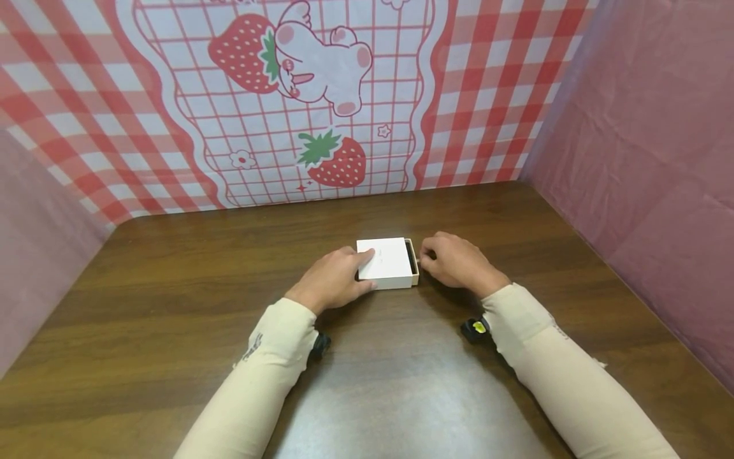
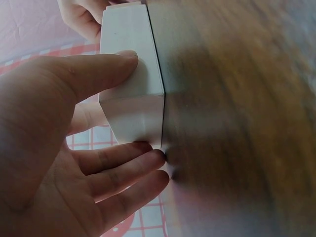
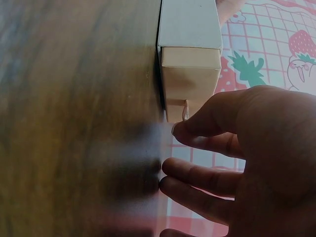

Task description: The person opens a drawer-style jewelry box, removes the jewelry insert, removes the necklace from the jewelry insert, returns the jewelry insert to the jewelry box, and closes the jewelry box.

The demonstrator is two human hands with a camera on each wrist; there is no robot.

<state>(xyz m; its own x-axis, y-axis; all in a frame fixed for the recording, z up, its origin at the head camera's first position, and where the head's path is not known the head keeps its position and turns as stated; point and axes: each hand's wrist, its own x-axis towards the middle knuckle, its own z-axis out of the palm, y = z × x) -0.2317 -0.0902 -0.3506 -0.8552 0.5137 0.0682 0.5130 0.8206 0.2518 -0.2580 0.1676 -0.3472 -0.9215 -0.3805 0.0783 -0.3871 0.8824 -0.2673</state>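
Left hand [image 1: 331, 278] steadies box [image 1: 387, 262]; right hand [image 1: 455, 260] pinches tab [image 3: 185, 109].

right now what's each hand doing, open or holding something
Left hand: grips the white box sleeve, thumb on top, fingers at its end.
Right hand: pinches the small pull tab on the tan inner drawer.
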